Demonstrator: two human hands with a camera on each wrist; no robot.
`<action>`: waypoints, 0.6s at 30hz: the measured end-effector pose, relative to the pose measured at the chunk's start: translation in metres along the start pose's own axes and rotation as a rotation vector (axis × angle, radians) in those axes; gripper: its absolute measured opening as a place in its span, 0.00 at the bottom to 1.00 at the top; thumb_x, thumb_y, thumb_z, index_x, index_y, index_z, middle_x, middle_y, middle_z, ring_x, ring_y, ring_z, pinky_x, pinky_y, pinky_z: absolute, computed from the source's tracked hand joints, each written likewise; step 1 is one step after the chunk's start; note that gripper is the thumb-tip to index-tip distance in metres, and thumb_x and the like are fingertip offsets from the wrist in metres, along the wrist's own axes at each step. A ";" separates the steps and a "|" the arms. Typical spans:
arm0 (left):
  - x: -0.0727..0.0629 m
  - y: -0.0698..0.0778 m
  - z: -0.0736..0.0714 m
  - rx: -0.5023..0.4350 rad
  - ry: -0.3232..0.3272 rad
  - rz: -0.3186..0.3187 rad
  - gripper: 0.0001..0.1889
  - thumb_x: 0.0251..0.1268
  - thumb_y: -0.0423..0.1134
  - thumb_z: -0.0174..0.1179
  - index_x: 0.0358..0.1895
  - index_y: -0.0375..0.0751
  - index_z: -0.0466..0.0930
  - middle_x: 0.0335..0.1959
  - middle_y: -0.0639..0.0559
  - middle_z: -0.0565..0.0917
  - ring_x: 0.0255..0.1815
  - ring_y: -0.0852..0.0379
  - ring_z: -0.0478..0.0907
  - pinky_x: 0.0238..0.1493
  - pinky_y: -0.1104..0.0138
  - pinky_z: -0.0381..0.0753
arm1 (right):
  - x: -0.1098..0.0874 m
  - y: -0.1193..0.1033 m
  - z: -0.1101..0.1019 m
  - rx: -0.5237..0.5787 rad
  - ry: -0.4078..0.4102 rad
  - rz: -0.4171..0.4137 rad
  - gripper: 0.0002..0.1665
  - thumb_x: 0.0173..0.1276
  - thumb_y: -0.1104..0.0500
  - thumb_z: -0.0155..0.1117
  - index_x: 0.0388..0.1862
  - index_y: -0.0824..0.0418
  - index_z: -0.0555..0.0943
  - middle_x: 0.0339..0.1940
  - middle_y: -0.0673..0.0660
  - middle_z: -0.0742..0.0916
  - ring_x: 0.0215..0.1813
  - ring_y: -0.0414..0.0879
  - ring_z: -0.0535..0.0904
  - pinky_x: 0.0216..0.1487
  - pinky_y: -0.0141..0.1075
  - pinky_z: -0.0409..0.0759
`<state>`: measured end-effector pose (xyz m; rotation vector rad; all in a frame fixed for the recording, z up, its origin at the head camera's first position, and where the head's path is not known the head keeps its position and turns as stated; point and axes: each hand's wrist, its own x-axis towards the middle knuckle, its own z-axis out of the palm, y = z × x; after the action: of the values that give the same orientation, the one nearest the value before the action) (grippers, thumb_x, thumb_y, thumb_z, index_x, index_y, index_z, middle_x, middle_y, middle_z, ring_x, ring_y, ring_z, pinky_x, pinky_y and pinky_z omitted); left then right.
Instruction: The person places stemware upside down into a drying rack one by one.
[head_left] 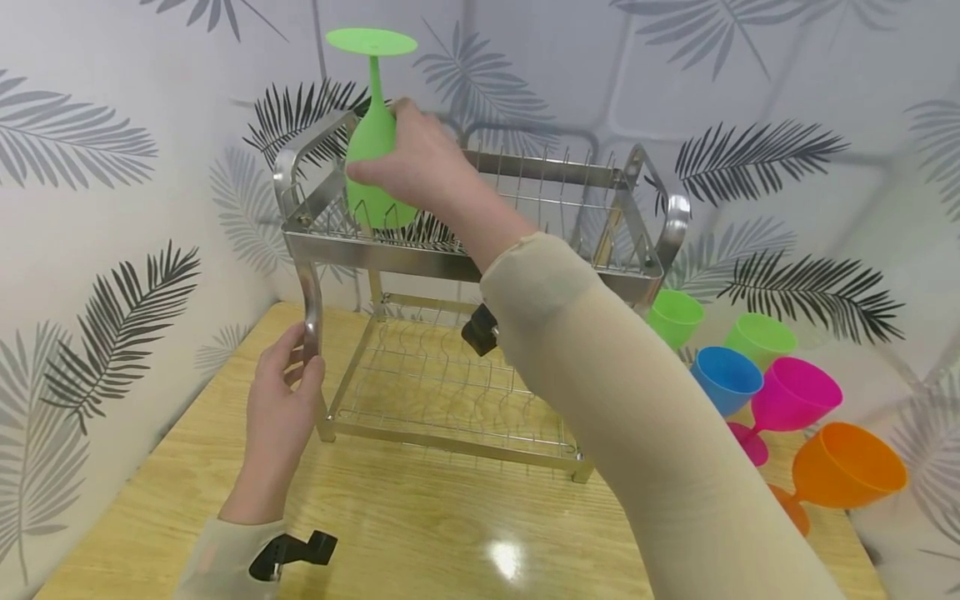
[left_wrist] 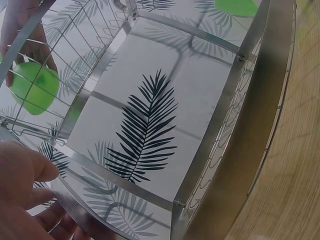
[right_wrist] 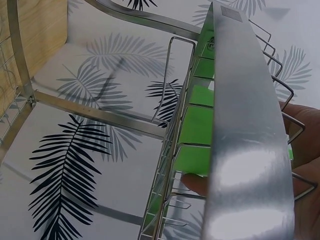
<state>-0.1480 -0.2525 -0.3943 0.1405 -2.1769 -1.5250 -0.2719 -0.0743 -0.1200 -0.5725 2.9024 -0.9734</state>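
Note:
My right hand (head_left: pixel 420 158) grips the bowl of a light green plastic goblet (head_left: pixel 371 133), held upside down with its round foot upward. The goblet's rim sits among the wires at the left end of the top tier of a two-tier metal dish rack (head_left: pixel 397 254). In the right wrist view, green plastic (right_wrist: pixel 192 145) shows through the wires, partly hidden by the rack's front bar. My left hand (head_left: pixel 285 392) holds the rack's left upright, thumb on one side and fingers on the other; the left wrist view shows that hand (left_wrist: pixel 30 185) at the curved metal post.
Right of the rack stand several goblets: two green ones (head_left: pixel 675 317), a blue one (head_left: pixel 726 379), a pink one (head_left: pixel 797 393) and an orange one (head_left: pixel 851 467). The wooden table (head_left: pixel 420 517) meets a leaf-patterned wall (head_left: pixel 112 250) behind and at the left.

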 end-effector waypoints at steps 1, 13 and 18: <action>0.000 0.000 0.000 0.001 0.000 -0.001 0.27 0.88 0.36 0.53 0.84 0.43 0.70 0.76 0.42 0.73 0.74 0.44 0.73 0.79 0.47 0.73 | 0.000 0.000 0.000 -0.003 -0.001 0.001 0.61 0.74 0.38 0.76 0.93 0.52 0.53 0.76 0.53 0.77 0.70 0.46 0.75 0.65 0.34 0.83; -0.001 0.001 -0.001 0.002 0.001 -0.008 0.27 0.88 0.37 0.53 0.85 0.45 0.70 0.76 0.43 0.73 0.74 0.44 0.72 0.79 0.48 0.73 | 0.000 -0.001 0.003 0.009 -0.019 0.020 0.59 0.75 0.41 0.76 0.92 0.55 0.54 0.72 0.53 0.80 0.66 0.45 0.79 0.60 0.32 0.85; -0.001 -0.001 -0.001 -0.001 -0.003 -0.005 0.27 0.88 0.37 0.54 0.85 0.45 0.69 0.76 0.43 0.73 0.74 0.45 0.72 0.79 0.48 0.74 | 0.001 0.000 0.003 -0.009 -0.029 0.015 0.59 0.76 0.40 0.75 0.92 0.56 0.53 0.71 0.53 0.80 0.66 0.45 0.80 0.60 0.32 0.84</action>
<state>-0.1474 -0.2535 -0.3953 0.1433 -2.1795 -1.5297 -0.2721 -0.0764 -0.1224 -0.5600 2.8836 -0.9423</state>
